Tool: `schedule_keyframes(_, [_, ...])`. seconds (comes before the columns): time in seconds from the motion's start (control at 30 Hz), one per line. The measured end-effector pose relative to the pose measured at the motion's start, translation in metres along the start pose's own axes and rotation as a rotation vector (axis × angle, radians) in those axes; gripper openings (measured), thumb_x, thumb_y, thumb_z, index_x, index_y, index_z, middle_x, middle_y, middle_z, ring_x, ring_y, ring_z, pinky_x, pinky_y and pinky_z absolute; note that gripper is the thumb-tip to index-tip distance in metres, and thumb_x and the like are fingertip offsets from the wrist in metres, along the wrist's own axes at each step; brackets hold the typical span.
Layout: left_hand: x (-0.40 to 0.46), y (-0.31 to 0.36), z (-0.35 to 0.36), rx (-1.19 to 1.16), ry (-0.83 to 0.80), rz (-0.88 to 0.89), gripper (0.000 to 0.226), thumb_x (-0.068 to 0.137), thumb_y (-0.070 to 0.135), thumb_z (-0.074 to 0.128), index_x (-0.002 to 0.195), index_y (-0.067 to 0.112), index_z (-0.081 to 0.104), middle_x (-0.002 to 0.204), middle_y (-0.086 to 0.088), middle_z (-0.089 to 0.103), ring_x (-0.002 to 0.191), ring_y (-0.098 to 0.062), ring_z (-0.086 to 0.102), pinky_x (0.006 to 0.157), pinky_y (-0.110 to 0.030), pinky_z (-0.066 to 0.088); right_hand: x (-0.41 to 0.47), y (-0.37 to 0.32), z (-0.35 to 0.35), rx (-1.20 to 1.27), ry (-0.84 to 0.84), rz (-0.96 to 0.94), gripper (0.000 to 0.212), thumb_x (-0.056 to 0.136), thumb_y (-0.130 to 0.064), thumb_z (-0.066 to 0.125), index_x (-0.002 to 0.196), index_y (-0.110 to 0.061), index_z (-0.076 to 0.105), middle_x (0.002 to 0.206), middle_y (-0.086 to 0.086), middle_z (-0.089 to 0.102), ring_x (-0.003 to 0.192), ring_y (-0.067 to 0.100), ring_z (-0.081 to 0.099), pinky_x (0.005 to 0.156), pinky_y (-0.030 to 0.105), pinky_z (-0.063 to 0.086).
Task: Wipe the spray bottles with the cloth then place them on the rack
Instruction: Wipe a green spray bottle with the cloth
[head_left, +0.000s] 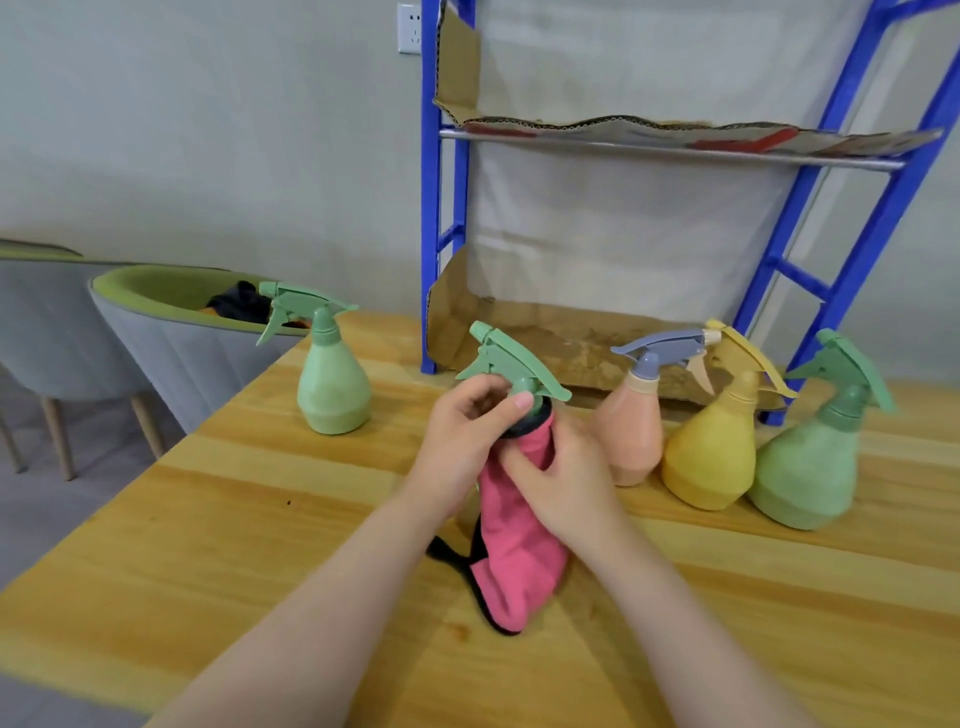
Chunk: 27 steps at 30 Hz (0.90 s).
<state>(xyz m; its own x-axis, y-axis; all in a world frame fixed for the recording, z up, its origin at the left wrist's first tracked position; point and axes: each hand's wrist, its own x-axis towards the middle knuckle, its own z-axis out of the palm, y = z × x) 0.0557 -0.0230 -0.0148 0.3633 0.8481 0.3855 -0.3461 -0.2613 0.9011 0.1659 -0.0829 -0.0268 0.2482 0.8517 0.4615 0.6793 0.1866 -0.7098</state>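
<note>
A green spray bottle (511, 364) stands at the middle of the wooden table (208, 545), its body wrapped in a pink cloth (511, 551) with a black hem. My left hand (467, 441) grips the bottle's neck just under the trigger head. My right hand (563, 473) holds the cloth around the bottle's body. Another green bottle (332, 379) stands apart to the left. To the right stand a peach bottle (636, 431) with a grey-blue head, a yellow bottle (714, 457) and a green bottle (810, 467). The blue rack (431, 208) rises behind, with cardboard on its shelves.
Cardboard (571, 343) lines the rack's bottom shelf at table level, and a second sheet lies on the upper shelf (675, 140). Grey and green chairs (171, 332) stand left of the table, one holding dark items. A wall socket (410, 28) is at the top.
</note>
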Motion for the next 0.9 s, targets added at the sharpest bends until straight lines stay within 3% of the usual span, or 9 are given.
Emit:
schedule_keyframes(0.1, [0.000,-0.006,-0.003,0.016,-0.003,0.047,0.039,0.078,0.031,0.073,0.087,-0.006,0.064,0.085,-0.017,0.061,0.082,-0.024,0.055,0.076,-0.038,0.045,-0.004,-0.001,0.009,0.000,0.053,-0.009,0.050,0.078,-0.054,0.054,0.116,-0.021,0.060,0.101,-0.010,0.063,0.094,0.007,0.060,0.078,0.013,0.044])
schedule_keyframes(0.27, [-0.005,-0.009,0.001,0.015,-0.079,0.097,0.014,0.085,0.016,0.069,0.095,0.006,0.072,0.092,0.001,0.072,0.089,-0.012,0.065,0.079,-0.024,0.050,-0.004,0.001,0.008,0.008,0.125,-0.029,0.047,0.079,-0.051,0.052,0.115,-0.021,0.057,0.100,-0.008,0.064,0.090,0.010,0.063,0.072,0.021,0.048])
schedule_keyframes(0.4, [-0.008,-0.012,0.005,-0.040,-0.106,0.098,0.017,0.082,0.016,0.071,0.098,0.010,0.074,0.098,-0.003,0.074,0.094,-0.016,0.068,0.084,-0.027,0.052,-0.007,0.001,0.007,0.063,0.151,-0.067,0.034,0.080,-0.042,0.050,0.106,-0.023,0.061,0.087,-0.008,0.066,0.083,0.012,0.065,0.071,0.036,0.055])
schedule_keyframes(0.5, [-0.010,-0.012,0.006,-0.091,-0.105,0.080,0.024,0.078,0.021,0.071,0.099,0.009,0.075,0.099,-0.006,0.074,0.096,-0.018,0.068,0.085,-0.029,0.052,-0.010,-0.001,0.007,0.090,0.169,-0.073,0.025,0.079,-0.039,0.051,0.099,-0.029,0.062,0.084,-0.013,0.065,0.082,0.008,0.064,0.071,0.031,0.054])
schedule_keyframes(0.6, [-0.012,-0.011,0.008,-0.146,-0.095,0.054,0.025,0.076,0.021,0.072,0.097,0.007,0.074,0.096,-0.006,0.073,0.093,-0.018,0.067,0.084,-0.028,0.053,-0.012,-0.001,0.006,0.093,0.184,-0.066,0.009,0.078,-0.046,0.053,0.087,-0.047,0.054,0.082,-0.015,0.064,0.081,0.003,0.063,0.070,0.021,0.050])
schedule_keyframes(0.67, [-0.013,-0.010,0.009,-0.185,-0.087,0.027,0.024,0.076,0.020,0.073,0.094,0.005,0.074,0.094,-0.007,0.073,0.090,-0.018,0.067,0.083,-0.027,0.054,-0.012,0.002,0.006,0.086,0.164,-0.056,0.010,0.079,-0.050,0.055,0.087,-0.051,0.051,0.083,-0.017,0.063,0.081,0.001,0.062,0.069,0.017,0.049])
schedule_keyframes(0.8, [-0.010,-0.007,0.006,-0.262,0.010,-0.024,0.011,0.080,0.011,0.069,0.086,0.002,0.071,0.086,-0.009,0.069,0.082,-0.016,0.066,0.077,-0.025,0.055,-0.012,0.004,0.007,0.082,0.124,-0.069,0.028,0.082,-0.048,0.063,0.106,-0.035,0.056,0.095,-0.016,0.064,0.092,0.003,0.063,0.078,0.032,0.054])
schedule_keyframes(0.9, [-0.007,-0.004,0.002,-0.340,0.071,-0.062,0.010,0.081,0.015,0.066,0.082,0.006,0.069,0.081,-0.008,0.067,0.077,-0.016,0.064,0.073,-0.025,0.055,-0.011,0.005,0.007,0.092,0.102,-0.090,0.034,0.082,-0.049,0.066,0.112,-0.036,0.055,0.105,-0.016,0.065,0.101,0.004,0.062,0.086,0.034,0.054])
